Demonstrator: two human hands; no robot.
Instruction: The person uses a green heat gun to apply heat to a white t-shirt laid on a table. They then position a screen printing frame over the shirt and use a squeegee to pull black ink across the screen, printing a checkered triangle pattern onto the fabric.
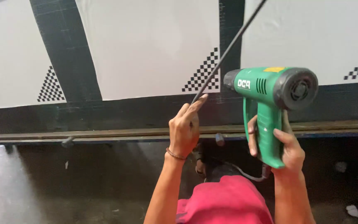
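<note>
Rod (228,49) between left fingers (193,105)

Rod (228,52) top cut off; lower end hidden in left hand (185,130).

Two hands (186,130), one green heat gun (270,103), one thin dark rod (228,52), three white sheets (150,45), one bracelet (175,154).

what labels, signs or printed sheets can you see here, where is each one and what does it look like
Left white sheet: upper left, black checkered triangle.
Middle white sheet: top centre, checkered corner patch.
Right white sheet: upper right, checkered patch at edge.
Yellow sticker: atop the green heat gun held in the right hand.
</note>
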